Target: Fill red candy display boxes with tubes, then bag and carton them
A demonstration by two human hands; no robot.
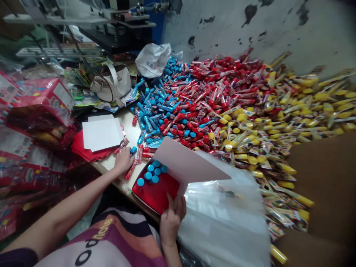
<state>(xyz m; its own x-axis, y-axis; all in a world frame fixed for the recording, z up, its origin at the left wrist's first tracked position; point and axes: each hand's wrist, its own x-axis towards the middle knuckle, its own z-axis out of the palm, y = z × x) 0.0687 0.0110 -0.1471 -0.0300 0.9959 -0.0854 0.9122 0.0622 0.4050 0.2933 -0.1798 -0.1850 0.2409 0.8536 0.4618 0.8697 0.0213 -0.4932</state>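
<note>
My left hand (124, 162) is closed around a blue-capped tube (133, 150), whose cap sticks out past the fingers. Just beyond those fingers lies a small red wrapped tube (121, 145), and a red tube (130, 170) is to their right. My right hand (172, 218) grips the near right side of an open cardboard box (164, 189) with a red inside, thumb over the wall. Several tubes stand in the box's far left part, blue caps (150, 168) up. Its pale lid (191, 161) is raised toward the right.
Behind the box spread heaps of blue tubes (152, 111), red tubes (217, 81) and yellow tubes (258, 129). White and red cards (101, 133) lie left. Clear plastic (222, 211) and brown cardboard (325, 185) are right. A bag (111, 82) and wrapped red boxes (41, 107) stand left.
</note>
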